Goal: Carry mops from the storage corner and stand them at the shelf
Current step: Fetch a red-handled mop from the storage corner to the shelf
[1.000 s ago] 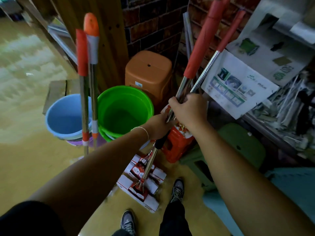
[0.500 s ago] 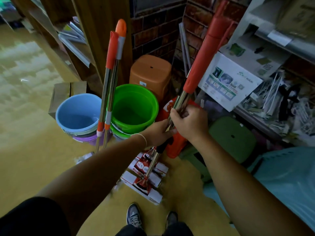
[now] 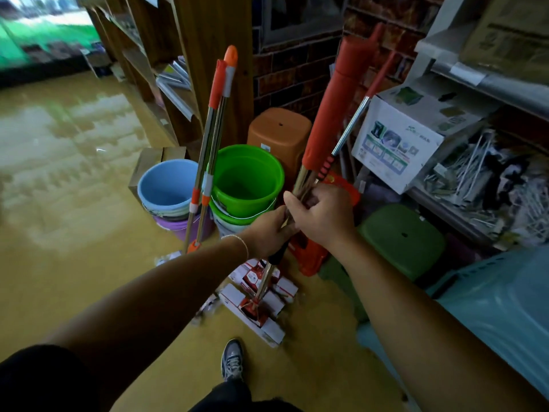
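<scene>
Both hands hold a mop with a steel shaft and a thick red grip (image 3: 332, 102), tilted up to the right. My right hand (image 3: 323, 215) grips the shaft just below the red grip. My left hand (image 3: 269, 233) grips it slightly lower, above the black collar. The mop's packaged head (image 3: 258, 304) lies near the floor in front of my feet. A thinner red-handled mop (image 3: 356, 120) slants behind the held one. Two other mops with orange-topped handles (image 3: 214, 135) stand upright against the wooden shelf (image 3: 205, 55), between the buckets.
A blue bucket (image 3: 166, 185) and a green bucket (image 3: 246, 179) sit stacked on others by the shelf. An orange stool (image 3: 279, 132), a green stool (image 3: 401, 233) and a white box (image 3: 398, 144) crowd the corner. A metal rack (image 3: 475, 84) lines the right. Yellow floor (image 3: 74, 263) opens to the left.
The view has shifted right and back, so the standing mops and buckets appear further right. Both hands keep their grip on the shaft, which sits slightly higher and more upright.
</scene>
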The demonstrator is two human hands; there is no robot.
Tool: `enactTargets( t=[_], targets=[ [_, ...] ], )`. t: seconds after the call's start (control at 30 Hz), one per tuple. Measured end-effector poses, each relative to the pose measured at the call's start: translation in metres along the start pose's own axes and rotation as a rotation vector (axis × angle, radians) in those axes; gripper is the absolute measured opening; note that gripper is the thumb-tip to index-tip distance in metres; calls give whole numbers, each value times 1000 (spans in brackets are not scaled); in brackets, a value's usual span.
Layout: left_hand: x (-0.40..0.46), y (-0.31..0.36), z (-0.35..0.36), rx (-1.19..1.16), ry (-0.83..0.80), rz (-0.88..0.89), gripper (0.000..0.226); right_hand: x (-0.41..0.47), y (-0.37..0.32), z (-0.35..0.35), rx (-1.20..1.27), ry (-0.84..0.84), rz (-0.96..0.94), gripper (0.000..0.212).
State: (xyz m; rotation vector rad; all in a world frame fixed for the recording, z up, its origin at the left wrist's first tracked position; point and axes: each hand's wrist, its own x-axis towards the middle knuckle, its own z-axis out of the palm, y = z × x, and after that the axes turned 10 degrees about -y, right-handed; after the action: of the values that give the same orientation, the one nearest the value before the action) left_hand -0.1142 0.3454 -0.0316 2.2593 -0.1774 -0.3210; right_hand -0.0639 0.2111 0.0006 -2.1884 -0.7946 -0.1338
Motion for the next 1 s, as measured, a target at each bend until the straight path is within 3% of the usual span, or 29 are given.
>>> enactTargets(
  t=[0.33, 0.53, 0.73, 0.9, 1.0],
  targets=[
    [-91, 61, -24, -31, 188, 11, 28, -19, -92, -36, 117, 54, -242, 41],
    [-147, 68, -51, -97, 307, -12, 9, -15, -158, -25, 119, 55, -358, 40],
    [-222, 44, -81, -213, 376, -30, 19, -19, -233, 11, 189, -41, -386, 37],
    [-295, 12, -106, -300, 390, -36, 10, -32, -306, 53, 246, -67, -463, 37],
    [-334, -8, -116, -281, 422, -38, 32, -40, -345, 80, 295, -77, -482, 31]
  ],
)
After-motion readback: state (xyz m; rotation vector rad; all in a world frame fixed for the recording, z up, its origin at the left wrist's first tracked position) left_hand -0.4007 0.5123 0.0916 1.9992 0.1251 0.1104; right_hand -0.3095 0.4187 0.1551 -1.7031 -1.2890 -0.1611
